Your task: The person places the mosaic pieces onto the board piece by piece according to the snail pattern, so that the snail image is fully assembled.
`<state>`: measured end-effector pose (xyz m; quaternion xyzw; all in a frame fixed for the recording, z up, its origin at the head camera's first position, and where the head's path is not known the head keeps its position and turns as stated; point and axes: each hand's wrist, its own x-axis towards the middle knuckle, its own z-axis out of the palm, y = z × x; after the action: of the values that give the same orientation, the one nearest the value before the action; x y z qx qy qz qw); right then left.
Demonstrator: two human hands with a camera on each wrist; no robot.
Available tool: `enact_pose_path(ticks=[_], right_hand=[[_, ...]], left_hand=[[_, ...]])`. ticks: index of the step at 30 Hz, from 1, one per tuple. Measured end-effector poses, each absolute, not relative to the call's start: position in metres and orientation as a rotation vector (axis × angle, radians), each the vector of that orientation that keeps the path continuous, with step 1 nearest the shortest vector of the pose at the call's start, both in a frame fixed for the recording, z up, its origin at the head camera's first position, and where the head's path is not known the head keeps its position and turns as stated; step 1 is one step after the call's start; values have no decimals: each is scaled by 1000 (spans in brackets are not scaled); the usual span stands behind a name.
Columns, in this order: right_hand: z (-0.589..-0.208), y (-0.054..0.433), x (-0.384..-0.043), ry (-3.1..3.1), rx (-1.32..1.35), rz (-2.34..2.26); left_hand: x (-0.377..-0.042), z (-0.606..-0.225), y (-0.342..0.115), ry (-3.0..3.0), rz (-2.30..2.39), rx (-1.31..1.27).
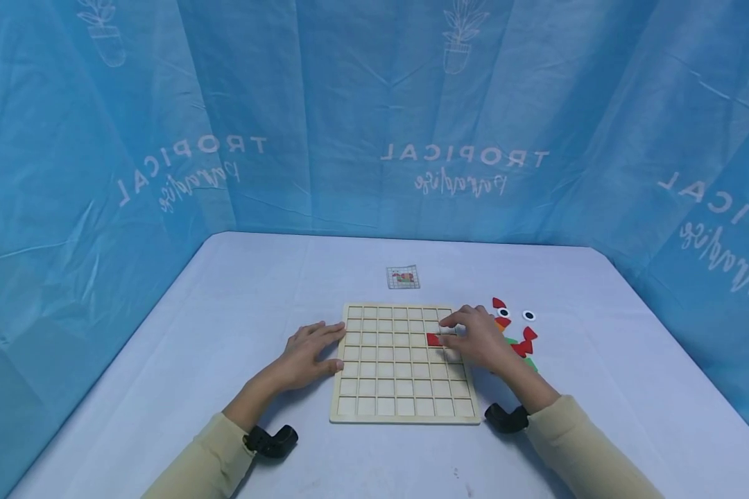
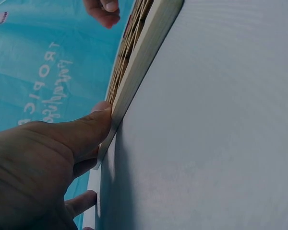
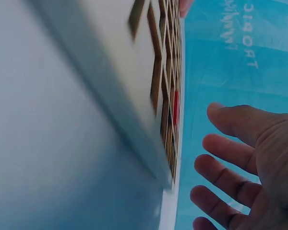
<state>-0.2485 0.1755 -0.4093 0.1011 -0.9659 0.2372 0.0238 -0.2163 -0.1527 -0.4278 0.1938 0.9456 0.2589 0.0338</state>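
Two bare hands at a wooden grid board [image 1: 406, 418] on a white-covered table [image 1: 268, 277]. At the board's left edge, a left hand [image 1: 308, 355] with fingers extended and spread, thumb and fingertips against the rim without a curled grip. Above the board's right side, a right hand [image 1: 479, 337] with thumb and fingers loosely bent and apart, nothing between them. Close by the right thumb, one red tile [image 1: 433, 339], set in the sixth column from the left and third row from the far edge; exact contact between thumb and tile impossible to tell. Just right of the board, partly behind the right hand, loose red, green and orange pieces [image 1: 528, 333] plus two black-and-white eye discs [image 1: 528, 315], one among the coloured pieces and one slightly apart to the right. Beyond the far edge, a small picture card [image 1: 403, 277] with a multicoloured figure on a grid. Behind everything, a blue curtain [image 1: 349, 187] with mirrored white "TROPICAL paradise" lettering.
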Motion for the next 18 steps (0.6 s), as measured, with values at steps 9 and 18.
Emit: enact_pose_path(ticks=[9,18], right_hand=[[-408,213,-249,-2931,260,686],[-401,262,-243,-2956,111,688]], left_hand=[[-215,-428,-154,2906,802,595],[-215,-428,-154,2899,810,600]])
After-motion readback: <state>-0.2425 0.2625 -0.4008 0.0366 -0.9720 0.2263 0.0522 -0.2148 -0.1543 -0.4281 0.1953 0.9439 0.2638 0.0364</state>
